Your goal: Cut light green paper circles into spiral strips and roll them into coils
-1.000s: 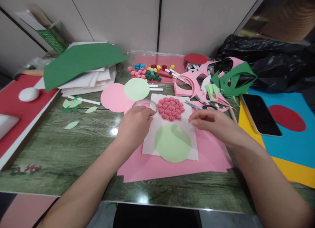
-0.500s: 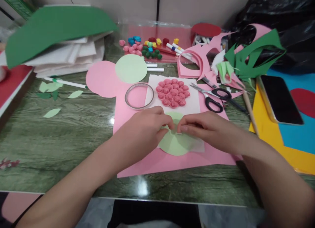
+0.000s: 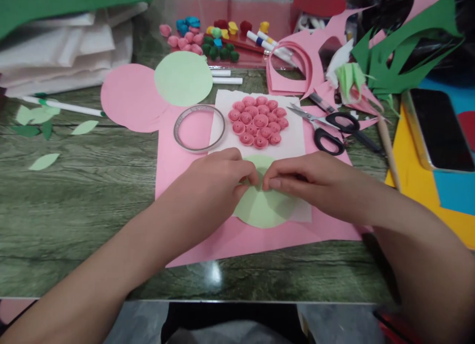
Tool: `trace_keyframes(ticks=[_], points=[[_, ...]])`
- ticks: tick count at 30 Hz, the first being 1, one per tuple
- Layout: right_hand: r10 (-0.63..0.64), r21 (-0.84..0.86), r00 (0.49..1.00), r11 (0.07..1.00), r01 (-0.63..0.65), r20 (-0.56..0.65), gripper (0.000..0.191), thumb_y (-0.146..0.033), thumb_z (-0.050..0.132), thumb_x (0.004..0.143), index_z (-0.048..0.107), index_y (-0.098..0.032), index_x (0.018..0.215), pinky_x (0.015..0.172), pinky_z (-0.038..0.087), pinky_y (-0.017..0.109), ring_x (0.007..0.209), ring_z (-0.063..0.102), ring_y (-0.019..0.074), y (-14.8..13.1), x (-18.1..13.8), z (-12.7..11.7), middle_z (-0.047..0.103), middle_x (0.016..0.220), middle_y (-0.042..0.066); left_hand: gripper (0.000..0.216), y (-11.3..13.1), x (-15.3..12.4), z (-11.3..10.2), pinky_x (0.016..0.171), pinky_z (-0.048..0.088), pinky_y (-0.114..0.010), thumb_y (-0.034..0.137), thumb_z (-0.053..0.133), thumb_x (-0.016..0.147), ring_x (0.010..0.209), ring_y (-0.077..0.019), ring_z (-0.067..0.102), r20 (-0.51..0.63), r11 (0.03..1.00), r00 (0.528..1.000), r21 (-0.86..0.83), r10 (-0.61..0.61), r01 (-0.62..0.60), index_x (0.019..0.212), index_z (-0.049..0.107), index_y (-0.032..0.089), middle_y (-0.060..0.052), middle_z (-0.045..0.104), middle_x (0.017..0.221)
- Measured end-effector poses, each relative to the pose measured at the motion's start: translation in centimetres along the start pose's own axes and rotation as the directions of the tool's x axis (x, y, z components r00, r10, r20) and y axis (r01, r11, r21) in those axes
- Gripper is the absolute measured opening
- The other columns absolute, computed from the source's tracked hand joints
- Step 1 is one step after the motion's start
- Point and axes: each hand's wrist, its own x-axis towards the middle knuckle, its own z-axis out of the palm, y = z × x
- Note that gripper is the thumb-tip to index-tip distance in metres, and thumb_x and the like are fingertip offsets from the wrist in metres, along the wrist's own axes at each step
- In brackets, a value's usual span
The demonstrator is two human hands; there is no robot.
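Observation:
My left hand point(image 3: 232, 178) and my right hand point(image 3: 299, 178) meet over a light green paper circle point(image 3: 265, 213). Each has thumb and forefinger pinched together, the fingertips almost touching; what lies between them is too small to make out. The circle rests on white paper point(image 3: 222, 131), which lies on a pink sheet point(image 3: 200, 245). Just beyond my fingers sits a cluster of pink rolled-paper flowers point(image 3: 260, 121). A roll of clear tape point(image 3: 199, 128) lies left of the flowers, and scissors point(image 3: 330, 126) with black handles lie to their right, blades slightly apart.
Pink and light green paper circles point(image 3: 183, 79), cut leaves point(image 3: 44, 162) and a white pen point(image 3: 70, 106) lie to the left. Small coloured paper flowers point(image 3: 218, 49) are at the back. Paper scraps point(image 3: 311, 52), a wooden stick point(image 3: 389, 153) and a phone point(image 3: 441, 128) occupy the right.
The view has shifted, so the table's things appear higher and more spread out. My hands stay pinched over the green circle; the small pale piece seen by my right thumb no longer shows.

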Motion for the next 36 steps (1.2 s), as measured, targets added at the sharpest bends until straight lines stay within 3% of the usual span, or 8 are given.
trace_keyframes(ticks=[36], points=[[-0.04, -0.107, 0.992, 0.994, 0.027, -0.121, 0.021, -0.021, 0.055, 0.083, 0.075, -0.026, 0.079, 0.046, 0.028, 0.023, 0.047, 0.049, 0.0089, 0.32, -0.25, 0.06, 0.065, 0.057, -0.005, 0.024, 0.03, 0.3, 0.16, 0.059, 0.042, -0.025, 0.012, 0.051, 0.076, 0.064, -0.0139, 0.059, -0.006, 1.0, 1.0, 0.012, -0.028, 0.028, 0.079, 0.07, 0.026, 0.0, 0.063, 0.077]])
